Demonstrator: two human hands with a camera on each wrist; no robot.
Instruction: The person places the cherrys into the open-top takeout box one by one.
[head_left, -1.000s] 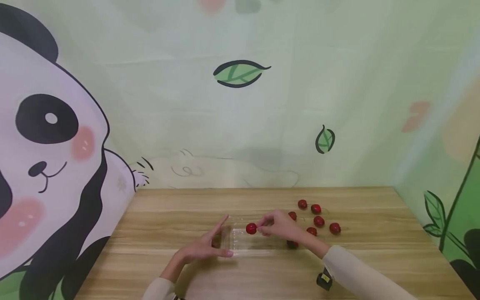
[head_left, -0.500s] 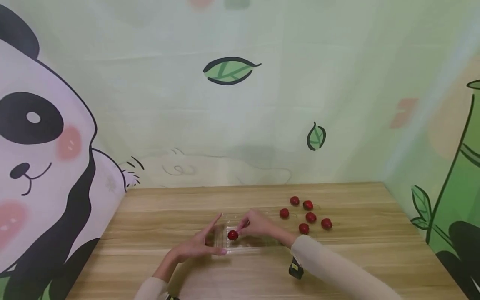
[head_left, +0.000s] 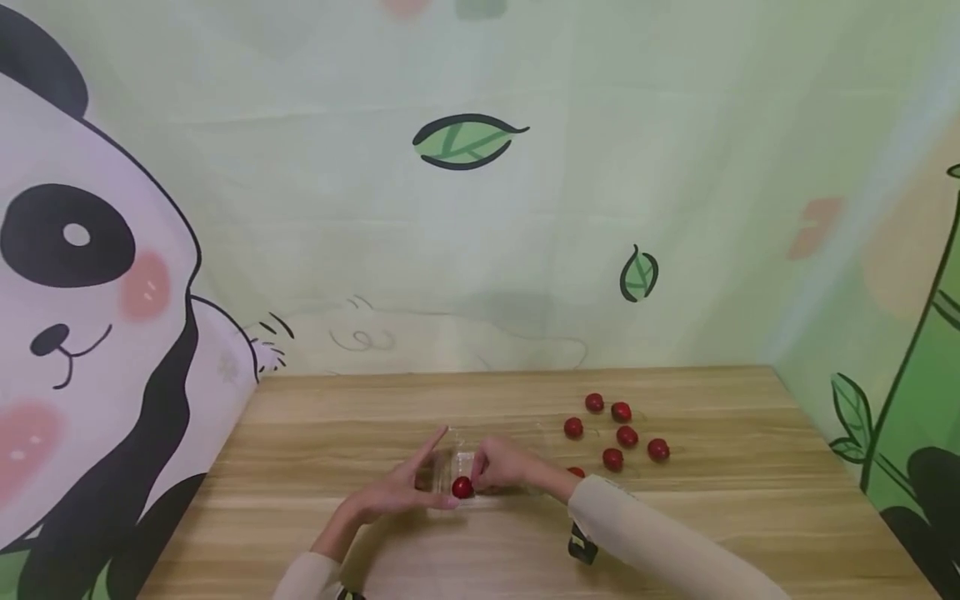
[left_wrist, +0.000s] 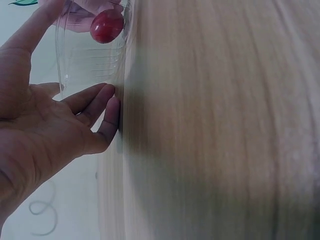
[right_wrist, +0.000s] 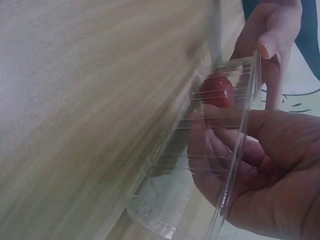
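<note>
A clear plastic box (right_wrist: 160,207) with ridged walls sits on the wooden table. Inside it, near the left end and the front wall, is a shiny red cherry (head_left: 462,487). My right hand (head_left: 501,463) reaches into the box from the right and pinches the cherry's stem end between thumb and index finger. The other fingers fold in beside them, seen through the wall in the right wrist view. My left hand (head_left: 390,493) is spread at the box's left end, thumb at the near corner and index finger at the far one. Its remaining fingertips (left_wrist: 107,90) are at the box's side.
Several more red cherries (head_left: 627,436) with thin stems lie on the table (head_left: 697,508) to the right of the box. One cherry (head_left: 576,472) is partly covered by my right forearm. Behind the table hangs a printed panda backdrop (head_left: 360,208).
My right hand has carried the cherry left and down from above the box to the box's left front inside. My left hand has stayed at the box's end. The head view has shifted slightly.
</note>
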